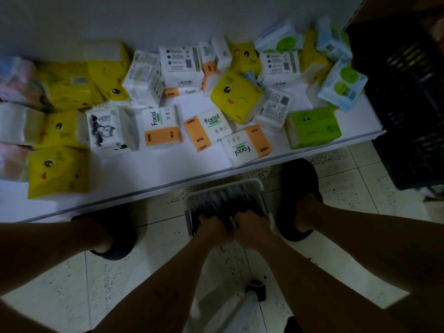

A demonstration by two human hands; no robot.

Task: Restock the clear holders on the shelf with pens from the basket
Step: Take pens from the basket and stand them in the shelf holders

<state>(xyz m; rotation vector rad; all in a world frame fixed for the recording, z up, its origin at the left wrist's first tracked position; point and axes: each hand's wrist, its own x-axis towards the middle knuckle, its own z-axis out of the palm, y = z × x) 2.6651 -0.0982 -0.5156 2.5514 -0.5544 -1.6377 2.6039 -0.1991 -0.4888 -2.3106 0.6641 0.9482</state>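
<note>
From my feed, both forearms reach down to the tiled floor. My left hand [211, 228] and right hand [249, 227] sit side by side, touching, inside the white plastic basket [223, 185]. Their fingers curl down among the dark pens [225, 200] that fill it; through the blur I cannot tell whether they pinch any. Dark slippers [299, 188] flank the basket. Beyond it, the low white shelf [168, 169] carries scattered tissue packs [236, 96], with a black slatted crate [408, 104] at its right end.

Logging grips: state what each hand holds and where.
The left hand and right hand each grip dark pens in the basket; which part cannot be told.
</note>
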